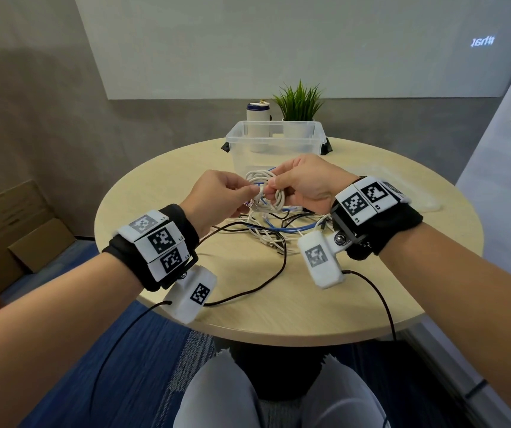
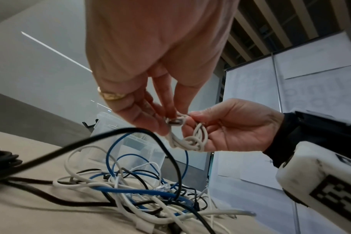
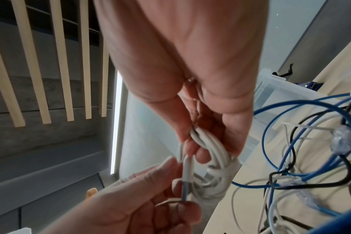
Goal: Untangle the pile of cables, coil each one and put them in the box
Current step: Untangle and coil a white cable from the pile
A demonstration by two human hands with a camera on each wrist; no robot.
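Observation:
A white cable wound into a small coil [image 1: 268, 193] hangs above the table between both hands. My right hand [image 1: 274, 182] grips the coil [image 3: 212, 158], its fingers curled round the loops. My left hand [image 1: 249, 191] pinches the cable's plug end [image 3: 185, 172] against the coil [image 2: 190, 139]. Under the hands lies the tangled pile [image 1: 272, 230] of white, blue and black cables [image 2: 140, 190], spread over the round table [image 1: 279, 304]. The clear plastic box [image 1: 274, 143] stands open just beyond the hands, and a blue cable shows through its front wall.
A white bottle [image 1: 259, 114] and a potted plant [image 1: 299, 101] stand behind the box. A translucent lid [image 1: 402, 186] lies at the table's right. Black leads from the wrist cameras trail over the near table edge. Cardboard boxes [image 1: 16, 230] sit on the floor at left.

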